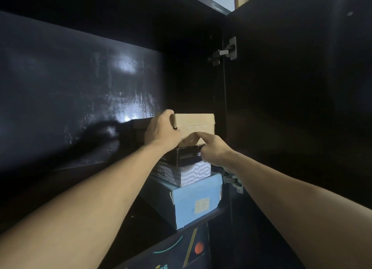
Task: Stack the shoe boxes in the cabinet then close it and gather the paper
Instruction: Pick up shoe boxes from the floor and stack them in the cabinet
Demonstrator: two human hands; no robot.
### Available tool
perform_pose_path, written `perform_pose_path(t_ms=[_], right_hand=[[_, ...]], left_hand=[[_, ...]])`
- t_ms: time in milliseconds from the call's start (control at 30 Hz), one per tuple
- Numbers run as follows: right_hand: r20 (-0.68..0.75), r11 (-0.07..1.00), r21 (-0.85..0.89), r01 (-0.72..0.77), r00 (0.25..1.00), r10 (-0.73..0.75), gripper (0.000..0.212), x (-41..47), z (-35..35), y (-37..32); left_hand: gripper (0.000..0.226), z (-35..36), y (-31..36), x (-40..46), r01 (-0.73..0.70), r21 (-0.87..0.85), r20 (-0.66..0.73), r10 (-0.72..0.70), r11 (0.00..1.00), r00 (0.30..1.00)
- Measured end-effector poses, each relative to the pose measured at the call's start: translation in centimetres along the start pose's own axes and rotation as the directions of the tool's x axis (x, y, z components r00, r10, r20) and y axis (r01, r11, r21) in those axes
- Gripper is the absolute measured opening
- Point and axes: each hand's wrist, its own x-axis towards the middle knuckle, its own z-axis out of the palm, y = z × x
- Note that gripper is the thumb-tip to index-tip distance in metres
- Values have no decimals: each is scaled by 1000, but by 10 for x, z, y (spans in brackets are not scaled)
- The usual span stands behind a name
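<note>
A stack of shoe boxes stands inside the dark cabinet. On top sits a tan cardboard box. Below it come a black box, a grey box with white wavy lines, a light blue box and a dark box with coloured marks. My left hand grips the tan box's left side, fingers curled over its top edge. My right hand presses its front lower edge with the thumb, the other fingers curled below. No paper is in view.
The cabinet door stands open at the right, hung on a metal hinge above and a second hinge lower down. The glossy back wall rises at the left. A second brown box lies behind my left hand.
</note>
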Motion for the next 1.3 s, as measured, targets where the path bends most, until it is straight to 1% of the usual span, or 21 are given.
perform_pose_path(t_ms=[133,233,300,367,433,500,533,567,633,700,767,867,967,1033,1100,1200,1267,1300], right_hand=[[44,999,-29,25,999,-24,64,-5,0,-2],[16,998,-62,3,1000,-2,64,-17,-9,-2],[-7,995,-92,-26,1000,26,64,-30,-22,-1],[-20,991,-121,-64,998,62,63,-50,-41,0],[-44,982,-145,-121,992,116,58,-77,-66,3],[-58,966,-189,-174,984,166,53,-110,-93,7],[-59,957,-207,-203,979,195,51,-128,-107,10],[-56,947,-221,-234,972,227,50,-147,-121,14],[-48,923,-254,-289,957,286,46,-187,-147,23],[-60,881,-307,-359,932,359,41,-230,-174,36],[-83,823,-343,-452,888,453,39,-277,-199,53],[-141,708,-347,-615,781,609,37,-352,-233,85],[-184,578,-364,-731,664,725,38,-424,-263,122],[-228,499,-353,-791,590,775,39,-470,-279,149],[-308,433,-324,-841,527,792,38,-514,-295,180],[-375,315,-294,-903,412,831,34,-576,-314,227],[-403,249,-288,-925,353,845,33,-612,-325,260],[-421,223,-285,-932,330,845,28,-628,-330,276]], left_hand=[[58,-3,0,-3,10,47,7,-10,999,1000],[73,-2,6,-8,7,101,29,-10,995,1000],[76,-2,15,-17,-37,142,20,35,989,999],[68,-3,29,-32,-133,148,0,135,980,991],[54,-5,49,-51,-224,91,30,223,970,974],[43,-4,72,-72,-254,16,137,250,967,959],[43,-2,84,-83,-252,-15,225,249,968,942],[45,1,96,-95,-246,-44,330,247,968,911],[48,9,121,-122,-252,-88,516,261,964,816],[52,19,148,-153,-268,-116,625,281,956,728],[53,31,174,-187,-276,-162,691,309,947,654],[51,58,213,-243,-273,-274,761,381,922,525],[55,94,247,-306,-303,-351,808,450,886,380],[55,122,269,-348,-317,-385,833,474,867,285],[52,151,290,-389,-313,-415,849,487,854,203],[42,191,320,-450,-253,-451,865,489,856,115],[41,216,338,-489,-201,-461,871,484,864,83],[41,228,347,-507,-169,-457,878,473,873,69]])
